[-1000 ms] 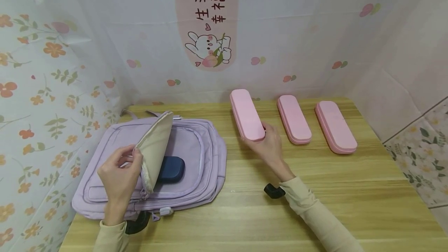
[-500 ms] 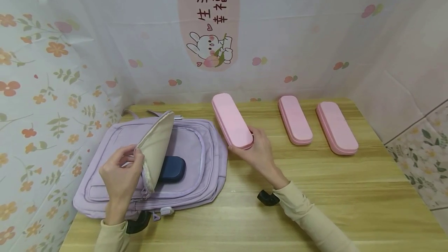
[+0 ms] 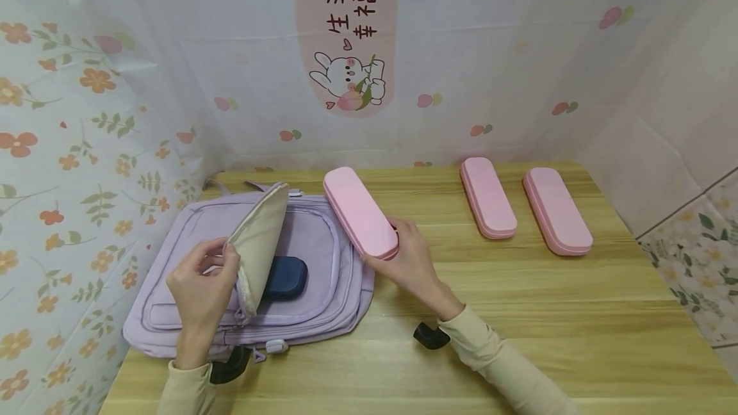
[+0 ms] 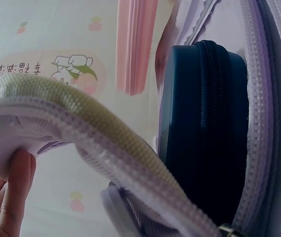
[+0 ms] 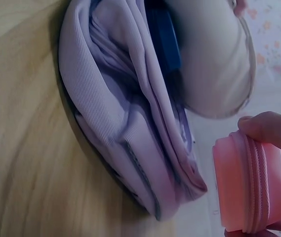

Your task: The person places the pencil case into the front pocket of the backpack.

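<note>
The left hand (image 3: 202,280) pinches up the cream-lined flap (image 3: 262,252) of a lilac fabric bag (image 3: 314,226); the right hand (image 3: 412,264) grips a pink oblong zip case (image 3: 359,213). Left of that grip lies a navy zip case (image 3: 288,277). Packing seems in hand, likely calling next for alignment beneath the flap.

We see the pink case (image 3: 361,213) carried leftward to the backpack (image 3: 311,229).
A second ago we had it right of the bag, just right of centre in the head view; now it sits left of there, overlapping the bag's upper right edge in the picture, though we cannot tell whether they touch. It also lies lower in the frame and slants more towards the upper left. The right hand (image 3: 406,261) has moved left and down with it, along with its sleeve (image 3: 490,352) and black wrist piece (image 3: 431,336).
</note>
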Tool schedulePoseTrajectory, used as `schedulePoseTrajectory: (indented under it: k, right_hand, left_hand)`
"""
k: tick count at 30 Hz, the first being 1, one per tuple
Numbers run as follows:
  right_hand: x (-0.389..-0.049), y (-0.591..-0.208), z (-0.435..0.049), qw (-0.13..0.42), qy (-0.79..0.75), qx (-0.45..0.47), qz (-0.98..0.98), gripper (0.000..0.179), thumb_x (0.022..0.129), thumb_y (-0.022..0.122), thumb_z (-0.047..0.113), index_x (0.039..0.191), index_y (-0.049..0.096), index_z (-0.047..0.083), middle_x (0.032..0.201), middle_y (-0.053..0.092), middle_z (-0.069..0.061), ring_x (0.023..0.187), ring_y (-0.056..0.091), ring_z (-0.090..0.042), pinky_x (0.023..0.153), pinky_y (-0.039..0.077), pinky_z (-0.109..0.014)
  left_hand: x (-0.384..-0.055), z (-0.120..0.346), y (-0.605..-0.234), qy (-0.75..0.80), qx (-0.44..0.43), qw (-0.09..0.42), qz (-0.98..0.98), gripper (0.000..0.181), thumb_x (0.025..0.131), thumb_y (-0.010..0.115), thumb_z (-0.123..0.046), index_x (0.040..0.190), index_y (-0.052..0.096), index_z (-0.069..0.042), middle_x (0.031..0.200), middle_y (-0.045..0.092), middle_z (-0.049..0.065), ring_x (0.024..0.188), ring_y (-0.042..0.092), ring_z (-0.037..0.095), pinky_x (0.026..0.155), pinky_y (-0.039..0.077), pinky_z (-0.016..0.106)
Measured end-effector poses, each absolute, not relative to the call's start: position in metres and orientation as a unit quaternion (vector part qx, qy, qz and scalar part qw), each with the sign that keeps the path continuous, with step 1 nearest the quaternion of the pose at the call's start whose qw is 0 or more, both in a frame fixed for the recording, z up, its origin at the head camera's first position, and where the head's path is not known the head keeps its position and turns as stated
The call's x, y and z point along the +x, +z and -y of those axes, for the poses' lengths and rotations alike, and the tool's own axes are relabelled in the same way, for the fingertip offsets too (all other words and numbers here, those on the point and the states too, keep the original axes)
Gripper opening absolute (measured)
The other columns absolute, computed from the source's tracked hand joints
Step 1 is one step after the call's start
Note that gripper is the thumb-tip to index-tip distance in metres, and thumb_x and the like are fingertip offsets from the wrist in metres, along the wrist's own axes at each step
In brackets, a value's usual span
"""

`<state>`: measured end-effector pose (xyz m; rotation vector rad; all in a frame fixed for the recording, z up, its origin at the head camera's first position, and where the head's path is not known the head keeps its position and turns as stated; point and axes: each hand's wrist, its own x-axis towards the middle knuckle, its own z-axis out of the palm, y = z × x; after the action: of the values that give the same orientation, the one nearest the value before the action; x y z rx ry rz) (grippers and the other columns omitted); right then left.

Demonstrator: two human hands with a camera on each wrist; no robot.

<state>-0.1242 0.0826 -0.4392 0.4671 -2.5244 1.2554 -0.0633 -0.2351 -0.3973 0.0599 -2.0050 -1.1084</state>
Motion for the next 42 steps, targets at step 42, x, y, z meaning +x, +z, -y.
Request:
schedulePoseTrajectory:
  k: [42]
  right_hand:
    - [-0.153, -0.435, -0.054, 0.037, 0.401, 0.296, 0.867, 0.079, 0.068, 0.085, 0.012, 0.14, 0.056, -0.004, 0.122, 0.057, -0.025, 0.108, 0.058, -0.034, 0.094, 0.054, -0.047]
  left_hand:
    - [-0.062, 0.239, -0.401, -0.443, 0.021, 0.418, 0.793, 0.012, 0.083, 0.066, 0.004, 0.089, 0.075, 0.007, 0.072, 0.061, -0.027, 0.055, 0.056, -0.012, 0.054, 0.048, 0.002]
